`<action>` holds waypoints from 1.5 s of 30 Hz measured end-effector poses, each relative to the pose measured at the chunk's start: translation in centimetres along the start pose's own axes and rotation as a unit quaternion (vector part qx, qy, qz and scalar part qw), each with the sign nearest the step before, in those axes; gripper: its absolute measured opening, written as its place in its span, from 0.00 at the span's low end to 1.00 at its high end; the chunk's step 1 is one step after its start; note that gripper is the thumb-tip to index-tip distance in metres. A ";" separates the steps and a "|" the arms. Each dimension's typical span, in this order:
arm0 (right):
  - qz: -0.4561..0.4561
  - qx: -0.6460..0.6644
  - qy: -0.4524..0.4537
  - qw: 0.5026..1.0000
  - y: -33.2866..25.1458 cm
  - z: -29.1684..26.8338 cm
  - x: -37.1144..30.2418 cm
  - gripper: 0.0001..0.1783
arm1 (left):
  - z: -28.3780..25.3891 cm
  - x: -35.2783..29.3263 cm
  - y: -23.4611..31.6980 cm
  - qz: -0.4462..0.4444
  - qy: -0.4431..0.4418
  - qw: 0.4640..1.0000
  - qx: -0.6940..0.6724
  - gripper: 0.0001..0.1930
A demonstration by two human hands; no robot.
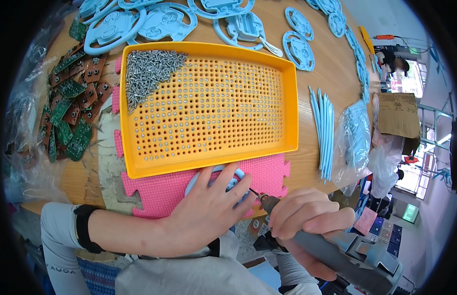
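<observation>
A light blue toy steering wheel [191,184] lies on a pink foam mat [157,194], mostly covered by my left hand [208,206]. The fingers of that hand are spread and bent over the wheel, holding it against the mat. My right hand [307,216] is wrapped around a grey electric screwdriver [331,253], tilted with its bit pointing left. The thin dark bit reaches the wheel's right side by my left fingertips; whether it touches a screw is hidden. Just beyond stands a yellow tray [208,169] with a perforated insert, many holes filled by screws.
Loose silver screws [147,73] are heaped in the tray's far left corner. Green and brown circuit boards [71,103] pile up at left. More blue wheel parts [115,29] line the far side. Blue sticks [324,132] and a plastic bag [356,132] lie at right.
</observation>
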State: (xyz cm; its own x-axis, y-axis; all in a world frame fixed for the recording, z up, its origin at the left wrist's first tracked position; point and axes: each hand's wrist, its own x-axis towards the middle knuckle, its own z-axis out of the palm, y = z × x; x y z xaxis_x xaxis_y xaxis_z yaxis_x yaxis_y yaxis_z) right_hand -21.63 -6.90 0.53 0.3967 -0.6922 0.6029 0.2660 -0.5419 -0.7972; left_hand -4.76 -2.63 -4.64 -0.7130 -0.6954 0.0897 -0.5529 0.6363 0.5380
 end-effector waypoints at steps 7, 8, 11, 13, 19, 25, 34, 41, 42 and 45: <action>0.002 0.045 -0.011 0.999 0.8 0.2 -0.3 0.39 | 0.0 -0.4 -0.1 -0.001 0.003 1.000 -0.002 0.30; 0.002 0.054 -0.001 0.999 0.7 0.3 -0.4 0.40 | 0.0 -0.3 0.0 0.003 0.006 1.000 0.002 0.30; 0.045 0.095 0.035 0.994 0.5 0.4 -0.3 0.38 | 0.1 -0.3 0.0 0.010 0.005 1.000 0.001 0.28; 0.111 0.129 -0.033 0.985 1.2 -0.9 0.0 0.36 | -0.3 -0.1 -0.1 0.010 -0.008 1.000 -0.014 0.24; 0.171 0.101 -0.013 0.980 -0.5 -2.3 0.4 0.38 | -0.7 0.7 -1.2 0.065 0.006 0.995 -0.077 0.40; 0.195 0.099 0.060 0.974 -0.8 -2.5 0.2 0.49 | -3.4 -2.4 0.3 0.096 -0.069 0.993 0.010 0.38; 0.204 0.069 0.046 0.975 0.6 -3.5 -1.1 0.61 | -12.9 -22.5 2.6 -0.207 -0.203 0.957 0.032 0.20; 0.217 0.191 0.026 0.957 3.3 -2.8 -1.3 0.45 | -13.5 -13.2 -2.1 -0.153 0.036 0.987 0.042 0.13; 0.221 0.185 0.029 0.957 2.9 -2.9 -1.3 0.44 | -14.1 -9.9 -3.4 -0.196 0.046 0.980 -0.001 0.12; 0.201 0.156 0.054 0.966 2.3 -2.9 -1.0 0.41 | -13.7 -0.7 -8.6 -0.190 0.173 0.965 -0.046 0.13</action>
State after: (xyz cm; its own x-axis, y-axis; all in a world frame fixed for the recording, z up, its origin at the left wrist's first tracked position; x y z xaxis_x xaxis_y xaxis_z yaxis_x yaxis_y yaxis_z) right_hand -23.96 -8.84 -1.85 0.4329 -0.8719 0.2288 0.3682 -0.0607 -0.9278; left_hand 6.41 -12.23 2.13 -0.2707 -0.9528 0.1373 -0.6943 0.2920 0.6577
